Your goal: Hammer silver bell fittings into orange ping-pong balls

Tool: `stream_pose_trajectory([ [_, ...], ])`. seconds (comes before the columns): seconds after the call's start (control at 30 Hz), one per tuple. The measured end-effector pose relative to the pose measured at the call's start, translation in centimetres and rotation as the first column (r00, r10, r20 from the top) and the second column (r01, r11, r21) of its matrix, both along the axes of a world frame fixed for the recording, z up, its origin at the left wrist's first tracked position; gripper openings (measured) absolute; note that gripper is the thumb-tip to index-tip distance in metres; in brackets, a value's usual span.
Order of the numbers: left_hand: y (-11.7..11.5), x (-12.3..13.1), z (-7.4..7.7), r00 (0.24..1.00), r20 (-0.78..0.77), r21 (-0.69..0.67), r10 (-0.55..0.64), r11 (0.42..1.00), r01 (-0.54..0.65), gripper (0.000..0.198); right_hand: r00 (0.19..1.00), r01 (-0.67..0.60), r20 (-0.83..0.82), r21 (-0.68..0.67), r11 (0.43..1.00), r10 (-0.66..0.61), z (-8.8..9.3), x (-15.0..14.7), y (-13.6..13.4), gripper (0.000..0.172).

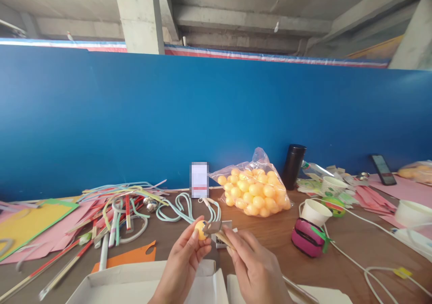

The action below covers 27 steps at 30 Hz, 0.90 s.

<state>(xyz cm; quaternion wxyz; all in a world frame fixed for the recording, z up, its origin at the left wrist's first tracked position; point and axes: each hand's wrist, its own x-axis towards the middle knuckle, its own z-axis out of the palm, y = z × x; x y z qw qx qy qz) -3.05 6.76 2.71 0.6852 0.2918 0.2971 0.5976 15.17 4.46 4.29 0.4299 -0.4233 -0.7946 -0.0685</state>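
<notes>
In the head view, my left hand (185,261) pinches a small orange plastic ball (201,230) between thumb and fingers. My right hand (254,263) is closed around the pale handle of a small hammer (213,227). The hammer's dark metal head touches the right side of the ball. Behind the hammer sits a small open box (227,242), partly covered by it and by my right hand. Below my hands lies a white cardboard tray (124,279). A clear bag of orange balls (254,191) stands beyond them.
Coloured tubes and sticks (124,209) lie piled at left on paper sheets (43,223). Pale blue cords (184,209) are coiled behind my hands. To the right are a black bottle (294,167), a paper cup (316,212), a magenta pouch (308,237) and a white cable (351,257). A blue partition (202,115) bounds the table.
</notes>
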Motion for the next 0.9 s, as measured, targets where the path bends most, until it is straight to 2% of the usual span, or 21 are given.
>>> stream_pose_trajectory([
  [0.1,-0.05,-0.03,-0.03,1.0,-0.003,0.013,0.005,1.0,-0.005,0.05,0.999,-0.011,-0.036,0.028,1.0,0.012,0.09,-0.06,-0.1,0.047],
  [0.23,-0.03,0.08,0.02,1.0,-0.015,0.021,0.002,1.0,-0.002,0.05,1.0,-0.012,-0.015,-0.008,1.0,0.012,0.22,-0.01,-0.11,0.045],
  [0.37,0.04,0.15,0.03,1.0,-0.026,0.015,0.017,1.0,-0.017,0.052,0.998,-0.009,-0.062,0.049,0.999,0.012,0.32,0.03,-0.08,0.048],
  [0.53,0.09,0.08,-0.12,0.999,-0.041,0.019,0.014,1.0,-0.013,0.054,1.0,-0.006,-0.004,-0.013,1.0,0.006,0.4,0.17,-0.06,0.045],
  [0.73,-0.04,-0.03,-0.25,0.999,-0.051,0.033,0.007,0.999,-0.005,0.054,0.989,0.071,-0.135,0.087,0.994,-0.059,0.63,0.75,-0.1,0.044],
  [0.9,-0.21,0.16,0.09,0.998,-0.064,0.024,0.016,1.0,-0.014,0.051,0.994,0.009,-0.108,0.052,0.999,-0.003,0.35,0.25,-0.22,0.045],
])
